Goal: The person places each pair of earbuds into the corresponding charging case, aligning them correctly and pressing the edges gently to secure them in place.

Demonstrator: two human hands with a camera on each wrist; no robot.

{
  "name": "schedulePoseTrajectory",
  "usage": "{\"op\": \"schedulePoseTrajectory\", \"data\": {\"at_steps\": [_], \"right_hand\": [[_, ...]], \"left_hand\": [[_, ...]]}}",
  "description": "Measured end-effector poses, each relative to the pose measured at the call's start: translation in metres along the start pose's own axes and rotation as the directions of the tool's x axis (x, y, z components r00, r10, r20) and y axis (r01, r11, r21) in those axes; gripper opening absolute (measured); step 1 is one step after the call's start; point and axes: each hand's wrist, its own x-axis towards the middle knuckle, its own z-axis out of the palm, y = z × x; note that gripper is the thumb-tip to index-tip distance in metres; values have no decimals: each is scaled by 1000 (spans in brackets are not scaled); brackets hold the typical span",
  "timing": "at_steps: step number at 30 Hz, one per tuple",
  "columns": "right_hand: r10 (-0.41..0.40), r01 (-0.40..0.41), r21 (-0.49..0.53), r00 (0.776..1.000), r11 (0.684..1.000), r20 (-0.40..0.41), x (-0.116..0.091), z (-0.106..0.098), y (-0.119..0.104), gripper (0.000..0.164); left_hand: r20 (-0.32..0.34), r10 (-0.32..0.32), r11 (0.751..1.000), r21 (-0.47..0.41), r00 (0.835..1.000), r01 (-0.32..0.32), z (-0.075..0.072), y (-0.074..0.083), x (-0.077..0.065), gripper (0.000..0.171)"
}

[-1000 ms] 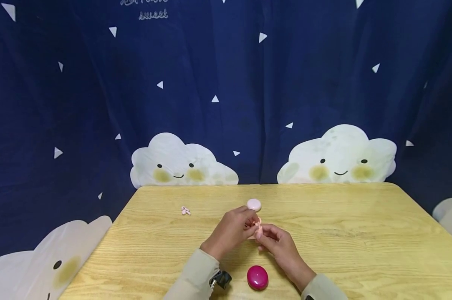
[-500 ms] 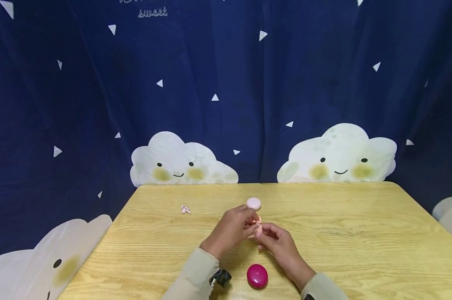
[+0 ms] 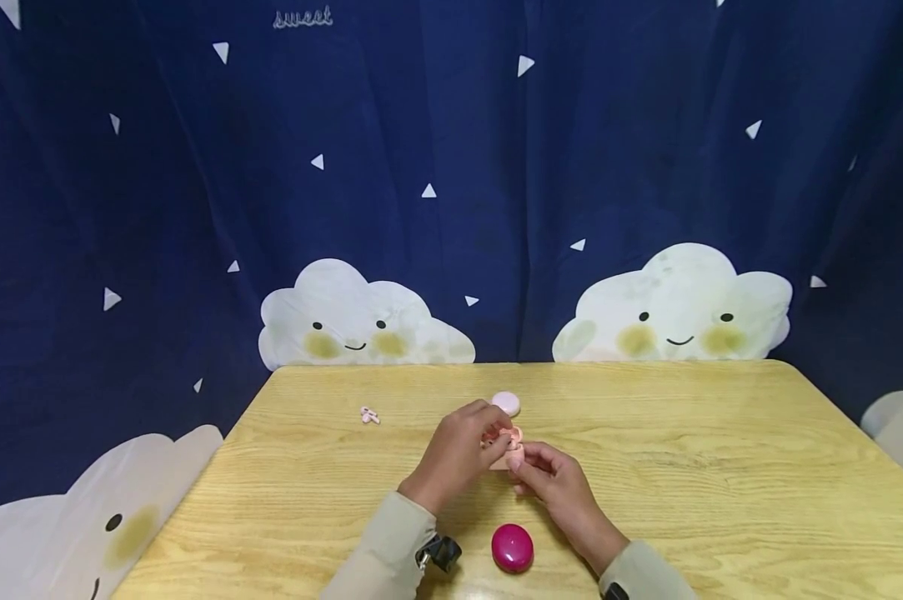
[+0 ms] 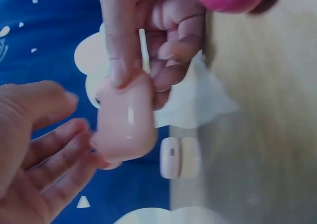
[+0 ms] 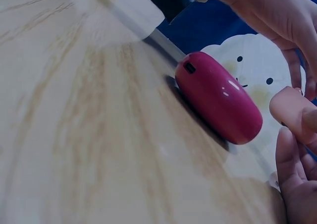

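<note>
A pale pink earbud case (image 4: 126, 120) is held up over the table by my right hand (image 3: 564, 496), whose thumb lies against its side. In the head view its lid (image 3: 516, 433) looks raised. My left hand (image 3: 454, 454) reaches in from the other side, fingertips at the case. The left wrist view shows the left thumb (image 4: 47, 102) apart from it and nothing visible between thumb and fingers. The case's inside is hidden. Nearer the body, a glossy magenta case (image 5: 218, 97) with a small port lies between the forearms.
Beyond the hands sits a light pink rounded case (image 3: 506, 404). Further left lie pale pink earbuds (image 3: 370, 415) close together. The wooden table (image 3: 721, 467) ends at a dark blue cloud-print curtain (image 3: 451, 150).
The left fingers have shifted slightly on the pink case, and more of the case shows between the hands. The right hand keeps its hold. The head view has tilted up or down a little.
</note>
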Motion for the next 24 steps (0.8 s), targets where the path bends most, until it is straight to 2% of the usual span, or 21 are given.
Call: {"op": "schedulePoseTrajectory", "data": {"at_steps": [3, 7, 9, 11, 12, 14, 17, 19, 21, 24], "right_hand": [[6, -6, 19, 1000, 1000, -4, 2, 2, 0, 34], [-1, 2, 35, 1000, 999, -5, 4, 2, 0, 33], [-7, 7, 33, 1000, 999, -9, 4, 2, 0, 32], [-9, 10, 37, 1000, 999, -12, 5, 1, -1, 31], [-9, 10, 39, 1000, 999, -13, 6, 0, -1, 31], [-6, 7, 49, 1000, 999, -15, 6, -1, -2, 31], [12, -11, 60, 1000, 998, -16, 6, -3, -3, 32], [22, -21, 57, 1000, 998, -14, 6, -3, -3, 34], [31, -31, 57, 999, 998, -12, 5, -2, -2, 36], [40, -39, 66, 999, 997, -14, 2, -2, -1, 38]], "left_hand": [[-68, -49, 999, -22, 996, 47, 3, -6, -4, 9], [-145, -136, 987, -105, 980, 121, 7, -11, -11, 11], [-166, -201, 969, -175, 965, 172, 9, -13, -14, 12], [-169, -284, 936, -261, 944, 235, 11, -13, -17, 14], [-162, -333, 911, -309, 929, 273, 12, -13, -19, 16], [-131, -432, 845, -404, 892, 350, 16, -12, -22, 20], [-38, -553, 712, -540, 832, 449, 21, -12, -28, 28], [30, -593, 619, -622, 805, 480, 24, -13, -32, 33], [97, -598, 527, -700, 796, 482, 28, -15, -36, 35], [173, -572, 410, -786, 802, 462, 32, -18, -42, 38]]}}
